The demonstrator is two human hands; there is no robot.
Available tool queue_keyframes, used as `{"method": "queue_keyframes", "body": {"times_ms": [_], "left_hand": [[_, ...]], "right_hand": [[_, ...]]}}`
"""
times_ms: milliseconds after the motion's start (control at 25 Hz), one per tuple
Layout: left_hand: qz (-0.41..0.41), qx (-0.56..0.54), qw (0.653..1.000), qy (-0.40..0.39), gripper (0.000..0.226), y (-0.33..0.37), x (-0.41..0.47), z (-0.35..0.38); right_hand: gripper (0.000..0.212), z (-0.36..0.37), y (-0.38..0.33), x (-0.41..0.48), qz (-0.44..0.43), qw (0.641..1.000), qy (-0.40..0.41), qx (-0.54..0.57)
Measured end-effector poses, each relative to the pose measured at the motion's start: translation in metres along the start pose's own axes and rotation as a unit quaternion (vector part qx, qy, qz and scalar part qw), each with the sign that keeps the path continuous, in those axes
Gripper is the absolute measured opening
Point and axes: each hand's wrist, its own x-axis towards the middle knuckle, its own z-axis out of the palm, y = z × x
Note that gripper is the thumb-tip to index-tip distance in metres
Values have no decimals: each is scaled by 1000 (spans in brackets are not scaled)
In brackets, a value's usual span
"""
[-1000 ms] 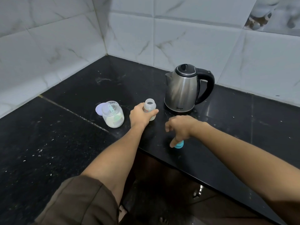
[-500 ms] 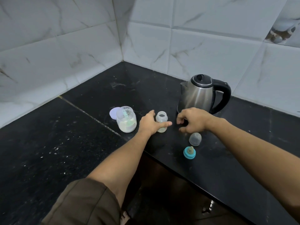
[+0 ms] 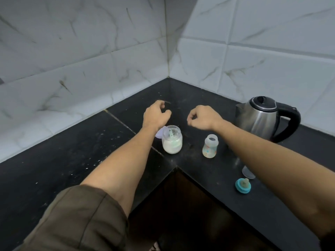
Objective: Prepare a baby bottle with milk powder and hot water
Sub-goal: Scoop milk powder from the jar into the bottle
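An open baby bottle stands on the black counter. To its left stands a glass jar of white milk powder with a green scoop inside; its pale lid lies behind it. A steel kettle with a black handle is at the right. The clear bottle cap and blue teat ring lie near the counter's front edge. My left hand and my right hand hover above the counter behind the jar and bottle, fingers loosely curled, holding nothing.
White marble-look tiles line both walls of the corner. The counter is L-shaped with an inner front edge below the jar and a dark cabinet space beneath. White specks dust the left counter.
My left hand let go of the baby bottle and rose behind the jar. My right hand lifted from near the kettle's base. The view swung left toward the corner.
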Motion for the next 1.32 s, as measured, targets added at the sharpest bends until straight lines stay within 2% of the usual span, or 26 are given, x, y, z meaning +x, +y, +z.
{"method": "queue_keyframes", "body": {"times_ms": [120, 240, 440, 480, 600, 680, 760, 960, 1200, 1320], "left_hand": [[-19, 18, 998, -65, 61, -29, 4, 1], [-17, 30, 992, -124, 67, -52, 9, 2], [-9, 103, 948, -300, 108, -70, 12, 9], [-4, 98, 947, -305, 108, -73, 12, 13], [7, 47, 955, -291, 80, -79, 10, 25], [11, 26, 959, -282, 71, -83, 7, 32], [14, 24, 964, -266, 72, -86, 4, 38], [61, 8, 973, -222, 69, -79, 14, 34], [139, 9, 972, -189, 64, -48, 41, 20], [178, 19, 969, -172, 74, -37, 53, 17]], "right_hand": [[15, 31, -29, 20, 1, 999, -30, -41], [15, 57, -43, 34, 10, 993, -24, -111], [13, 78, -40, 46, 49, 987, -47, -143], [15, 83, -38, 47, 56, 986, -58, -145], [21, 94, -34, 55, 84, 987, -80, -116], [26, 97, -32, 62, 101, 986, -93, -89], [25, 102, -32, 65, 120, 986, -92, -66], [20, 105, -33, 72, 171, 985, -17, -34], [19, 68, -38, 87, 137, 990, 39, -9], [18, 44, -30, 84, 106, 990, 91, -3]]}}
